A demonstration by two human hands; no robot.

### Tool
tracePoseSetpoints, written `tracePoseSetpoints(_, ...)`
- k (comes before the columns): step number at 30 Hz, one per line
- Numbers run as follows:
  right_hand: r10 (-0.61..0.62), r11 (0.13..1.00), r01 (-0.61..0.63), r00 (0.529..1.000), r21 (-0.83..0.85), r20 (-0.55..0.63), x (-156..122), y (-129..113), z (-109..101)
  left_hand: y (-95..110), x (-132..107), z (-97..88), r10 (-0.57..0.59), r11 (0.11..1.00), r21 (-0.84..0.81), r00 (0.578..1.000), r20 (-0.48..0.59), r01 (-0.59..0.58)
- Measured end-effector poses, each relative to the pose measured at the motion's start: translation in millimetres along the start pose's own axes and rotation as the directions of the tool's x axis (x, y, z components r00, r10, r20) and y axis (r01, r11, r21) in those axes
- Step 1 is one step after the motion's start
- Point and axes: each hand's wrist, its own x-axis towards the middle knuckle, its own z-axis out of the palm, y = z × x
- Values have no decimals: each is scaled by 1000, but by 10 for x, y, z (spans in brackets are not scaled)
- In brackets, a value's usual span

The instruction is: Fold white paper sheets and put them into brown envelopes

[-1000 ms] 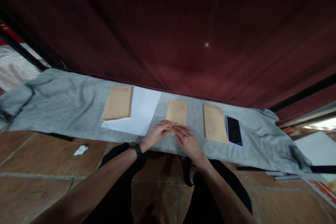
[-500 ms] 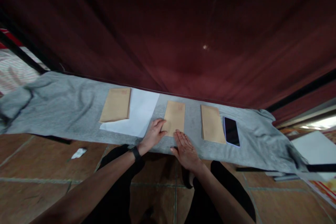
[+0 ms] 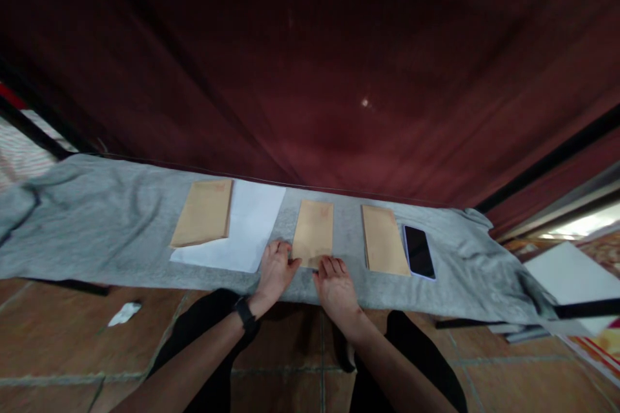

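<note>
A brown paper envelope [image 3: 314, 230] lies flat in the middle of a grey cloth. My left hand [image 3: 277, 271] is at its lower left corner, fingers bent and thumb on the edge. Along the bottom edge, toward the right corner, my right hand [image 3: 335, 288] has its fingers curled over the paper; its thumb is partly hidden. On the left a stack of brown envelopes [image 3: 203, 211] overlaps a white sheet of paper [image 3: 254, 219]. Another small stack of brown envelopes [image 3: 385, 242] lies to the right, next to a phone [image 3: 419, 251] with a dark screen.
The grey cloth [image 3: 121, 219] covers a long narrow surface in front of a dark red curtain [image 3: 310, 77]. Dark bars stand at both sides. A crumpled white scrap [image 3: 124, 313] is on the tiled floor [image 3: 48, 342]. A white board [image 3: 571, 277] leans at the right.
My right hand has gone from lying flat to bent fingers at the envelope's bottom edge. My left fingers have curled more. The view has shifted slightly; the envelopes stay in place.
</note>
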Motion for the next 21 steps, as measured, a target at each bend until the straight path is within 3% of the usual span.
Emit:
tracePoseSetpoints(12, 1, 989, 12, 996, -146, 89, 119, -134, -48, 151, 40, -48, -86, 994, 74, 995, 45, 82)
tracePoseSetpoints(15, 15, 991, -4, 997, -136, 78, 139, -143, -47, 131, 83, -29, -160, 986, -55, 987, 2, 160)
tracePoseSetpoints(17, 37, 992, -31, 998, -123, 50, 149, -154, -35, 129, 105, -28, -192, 957, -218, 981, 26, 193)
tracePoseSetpoints(19, 60, 992, -59, 998, -111, 6, 158, -163, -28, 164, 115, -43, -193, 875, -428, 974, 121, 227)
tracePoseSetpoints(21, 79, 992, -82, 996, -98, -30, 167, -155, -41, 250, 116, -81, -173, 732, -621, 958, 227, 279)
